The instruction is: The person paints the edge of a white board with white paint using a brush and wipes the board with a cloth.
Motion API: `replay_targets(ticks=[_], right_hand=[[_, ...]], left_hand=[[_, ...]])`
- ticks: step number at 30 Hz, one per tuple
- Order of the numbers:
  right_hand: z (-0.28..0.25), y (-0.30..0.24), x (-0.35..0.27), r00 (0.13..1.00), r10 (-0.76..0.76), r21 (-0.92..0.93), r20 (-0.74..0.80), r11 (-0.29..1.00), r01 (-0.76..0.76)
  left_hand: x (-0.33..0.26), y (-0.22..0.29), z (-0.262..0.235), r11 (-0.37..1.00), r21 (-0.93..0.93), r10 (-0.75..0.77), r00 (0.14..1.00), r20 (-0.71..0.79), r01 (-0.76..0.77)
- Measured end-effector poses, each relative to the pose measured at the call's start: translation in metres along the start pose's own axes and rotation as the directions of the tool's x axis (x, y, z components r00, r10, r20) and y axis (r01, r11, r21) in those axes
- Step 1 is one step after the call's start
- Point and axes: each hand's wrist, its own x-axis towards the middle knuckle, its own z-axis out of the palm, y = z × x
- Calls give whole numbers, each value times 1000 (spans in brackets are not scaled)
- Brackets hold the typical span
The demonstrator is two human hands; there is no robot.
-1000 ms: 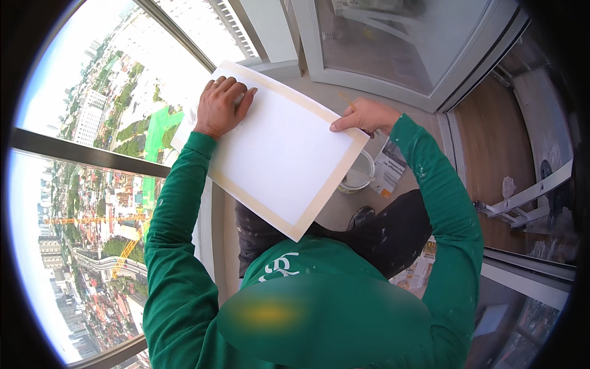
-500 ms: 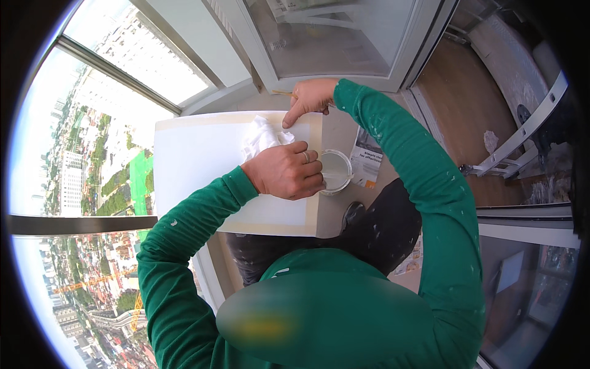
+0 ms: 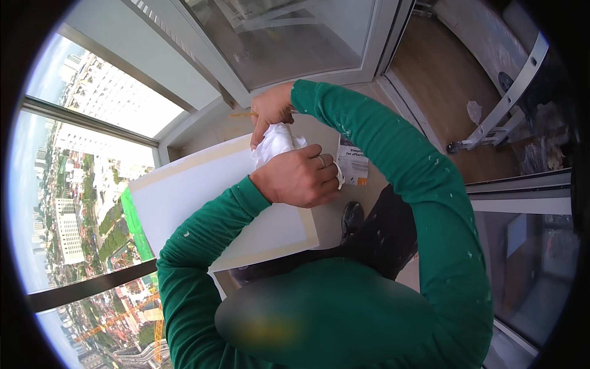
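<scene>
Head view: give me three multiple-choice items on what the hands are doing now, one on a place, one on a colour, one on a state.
1. Where is the crumpled white cloth?
A. Between the two hands, above the white board
B. On the wooden floor by the metal frame
C. On the window ledge, away from both hands

2. What colour are the sleeves?
A. Grey
B. Green
C. Orange

3. How is the left hand?
A. Flat and open on the board
C. Hanging off the board's edge
B. Closed in a fist on the cloth

Answers:
1 A: the cloth shows between the left hand and the right hand, over the white board.
2 B: both forearms wear green, speckled with white flecks.
3 B: its fingers curl shut around the lower part of the cloth.
</scene>
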Motion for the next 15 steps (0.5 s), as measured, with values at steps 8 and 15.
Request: replay_targets(ticks=[8,15], right_hand=[[-11,-17,7,994,-33,44,-101,998,38],[-15,69,-13,832,27,601,-554,705,378]], left_hand=[[-11,-8,-23,989,80,-129,992,10,128],[-16,-26,-27,962,-5,-255,891,-377,273]])
